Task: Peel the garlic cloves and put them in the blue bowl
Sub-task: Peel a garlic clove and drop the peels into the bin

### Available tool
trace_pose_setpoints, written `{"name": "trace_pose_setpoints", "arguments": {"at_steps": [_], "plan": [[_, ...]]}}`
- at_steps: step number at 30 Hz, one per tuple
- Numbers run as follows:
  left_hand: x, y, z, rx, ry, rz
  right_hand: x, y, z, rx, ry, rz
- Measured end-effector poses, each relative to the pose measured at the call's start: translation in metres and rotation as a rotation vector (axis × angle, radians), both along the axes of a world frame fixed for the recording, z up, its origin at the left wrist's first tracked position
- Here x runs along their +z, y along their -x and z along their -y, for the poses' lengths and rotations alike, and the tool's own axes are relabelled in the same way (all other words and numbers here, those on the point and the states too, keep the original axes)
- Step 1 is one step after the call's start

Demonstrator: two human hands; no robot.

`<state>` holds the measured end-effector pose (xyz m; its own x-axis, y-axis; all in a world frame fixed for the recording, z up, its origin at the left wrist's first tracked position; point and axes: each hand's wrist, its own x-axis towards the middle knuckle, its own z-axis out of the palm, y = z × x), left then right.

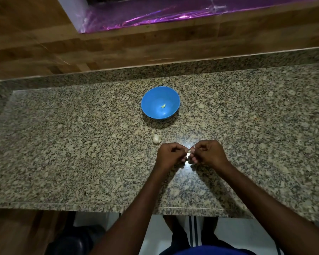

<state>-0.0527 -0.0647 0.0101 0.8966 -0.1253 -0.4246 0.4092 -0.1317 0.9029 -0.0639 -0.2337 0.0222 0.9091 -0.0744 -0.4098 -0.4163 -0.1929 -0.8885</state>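
One peeled clove (163,106) lies in the blue bowl (151,107); nearer than the bowl, left hand (170,153) and right hand (208,152) pinch another clove (188,154), garlic (156,138) waiting between.

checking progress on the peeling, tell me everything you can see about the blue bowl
The blue bowl is round, plain and smooth, and looks like plastic. It stands upright on the speckled granite counter, beyond the hands and apart from them, casting a shadow toward the viewer. Inside lies one pale, curved peeled clove, off centre to the right; the rest of the inside shows bare blue. Nothing else touches the bowl. The unpeeled garlic lies on the counter just nearer than it, not touching.
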Motion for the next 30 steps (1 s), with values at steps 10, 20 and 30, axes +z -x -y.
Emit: {"name": "trace_pose_setpoints", "arguments": {"at_steps": [10, 20, 30], "plan": [[0.005, 0.002, 0.006, 0.08, 0.121, -0.136, 0.0, 0.007, 0.0, -0.045, 0.061, 0.088], [0.004, 0.011, 0.007, 0.081, 0.007, 0.021, -0.011, 0.014, -0.007, -0.129, 0.074, 0.06], [0.004, 0.016, 0.005, 0.013, -0.257, 0.258, -0.005, 0.002, -0.008, -0.304, -0.322, -0.392]]}}
